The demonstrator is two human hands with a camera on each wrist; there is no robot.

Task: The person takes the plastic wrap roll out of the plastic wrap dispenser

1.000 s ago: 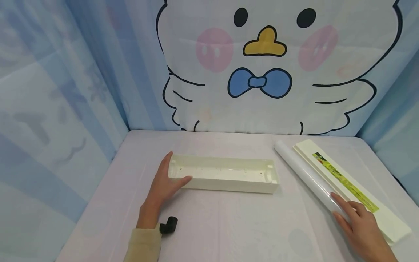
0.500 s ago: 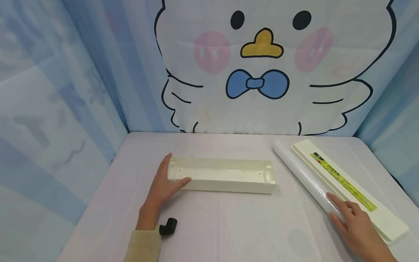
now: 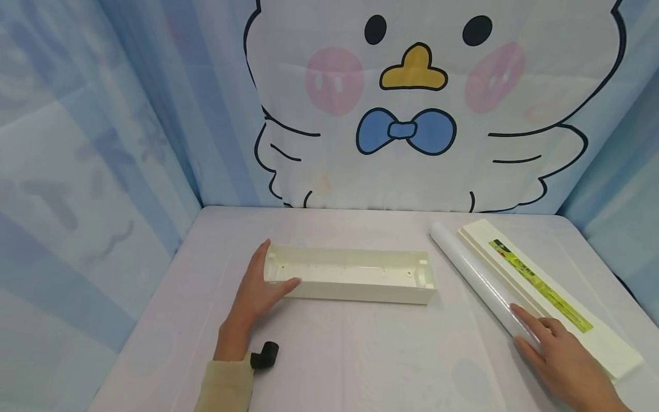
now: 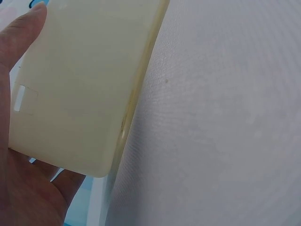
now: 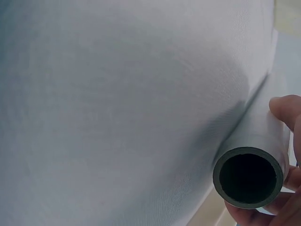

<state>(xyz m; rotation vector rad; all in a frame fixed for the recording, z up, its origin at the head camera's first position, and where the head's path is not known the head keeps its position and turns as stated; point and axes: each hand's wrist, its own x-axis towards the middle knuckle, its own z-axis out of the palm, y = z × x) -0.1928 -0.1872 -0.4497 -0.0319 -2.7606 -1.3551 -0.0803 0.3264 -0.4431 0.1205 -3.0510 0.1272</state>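
A long cream plastic box [image 3: 355,290], open at the top, rests on the table. My left hand [image 3: 259,292] grips its left end, thumb on the front wall and fingers round the end; in the left wrist view the thumb [image 4: 23,35] lies on that wall. At the right, a roll of cling film [image 3: 476,274] lies slanting on the table. My right hand [image 3: 563,357] holds its near end. The right wrist view shows the roll's hollow core [image 5: 217,181], with thumb and fingers round the side.
A long cream lid [image 3: 520,260] with a yellow-green label lies along the roll's right side. The table [image 3: 391,355] has a pale cloth, and printed curtains [image 3: 128,143] stand around it. A small black object [image 3: 265,355] sits by the left sleeve [image 3: 226,386].
My right hand has shifted slightly left at the near end of the roll. The left hand, box and lid stay in place; the view has moved a little.
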